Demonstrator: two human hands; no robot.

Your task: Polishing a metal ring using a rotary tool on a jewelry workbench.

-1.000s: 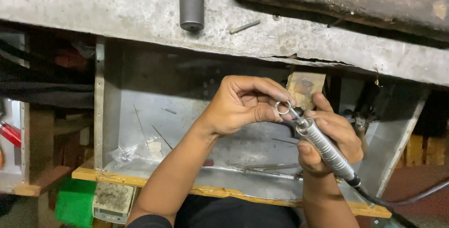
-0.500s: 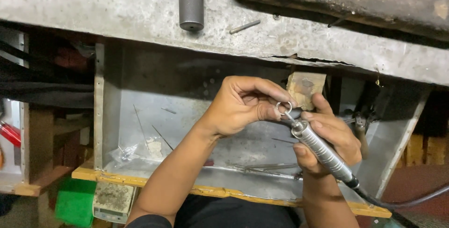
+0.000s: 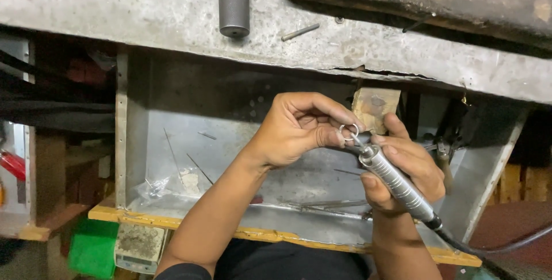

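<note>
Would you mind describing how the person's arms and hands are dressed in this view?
Both hands are bare: the left hand and the right hand wear no gloves, and no rings or watch show. Both forearms are uncovered to the elbow. A dark sleeve edge shows at the left upper arm, matching the dark garment below.

Two bare forearms are seen from above, with no watch, bracelet or glove worn on either. The left hand (image 3: 296,130) and the right hand (image 3: 402,168) are bare as well, and no ring is worn on the fingers that show. The nails are kept short. A dark sleeve edge (image 3: 183,271) is seen at the left upper arm, and dark clothing (image 3: 287,263) is worn over the lap at the bottom of the view.
</note>
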